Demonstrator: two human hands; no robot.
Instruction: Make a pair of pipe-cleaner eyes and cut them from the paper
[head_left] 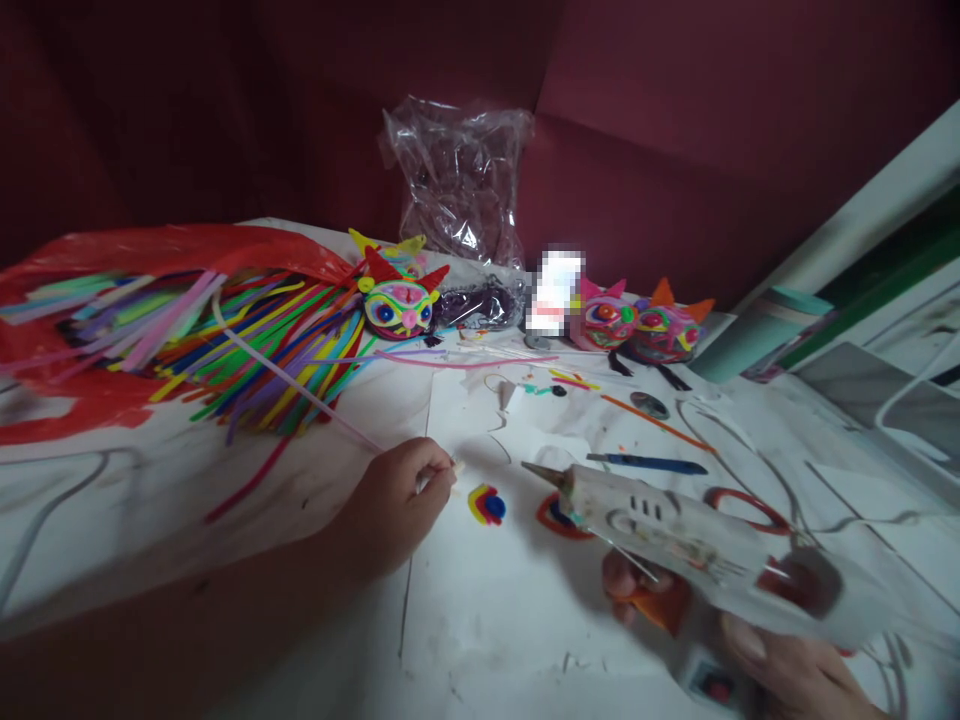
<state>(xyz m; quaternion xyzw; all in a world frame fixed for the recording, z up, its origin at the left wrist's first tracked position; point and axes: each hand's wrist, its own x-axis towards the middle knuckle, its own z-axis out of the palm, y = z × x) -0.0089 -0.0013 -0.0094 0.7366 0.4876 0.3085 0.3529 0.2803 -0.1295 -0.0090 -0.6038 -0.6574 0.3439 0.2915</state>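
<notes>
A white hot glue gun [667,520] is gripped in my right hand [787,650], its metal nozzle pointing left over the table. My left hand [405,495] is closed in a pinch, holding the end of a long pale pink pipe cleaner [300,385] that trails back to the upper left. A small pale tip pokes out at the fingertips. Just right of that hand lies a small yellow, red and blue coiled piece [489,505]. Another coiled piece, red-orange with dark blue [559,518], is partly hidden under the glue gun.
Many coloured pipe cleaners [262,350] lie on a red plastic bag [187,245] at left. Decorated animal heads [397,305] stand along the back, with a clear plastic bag [465,190]. A blue-handled craft knife [652,464] and red-handled scissors [750,508] lie at right.
</notes>
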